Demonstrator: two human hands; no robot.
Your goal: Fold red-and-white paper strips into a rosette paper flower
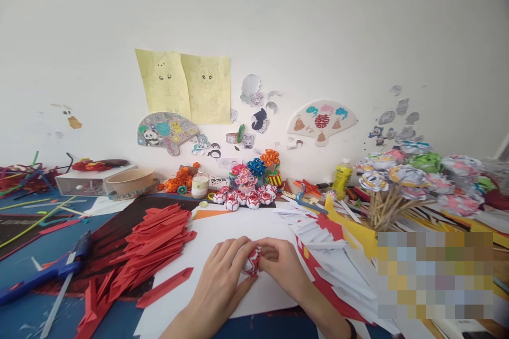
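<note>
We can read just one sign — a red double-happiness character, 囍, in the middle of the white paper fan (322, 121) pinned to the wall. The white bottle (200, 184) and the small box (219, 181) at the back of the table carry labels — too small and blurred for us to read.

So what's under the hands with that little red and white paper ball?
Under the left hand and right hand lies a white sheet on the blue table. Both hold the folded paper piece; fingers hide most of it and the sheet right beneath.
</note>
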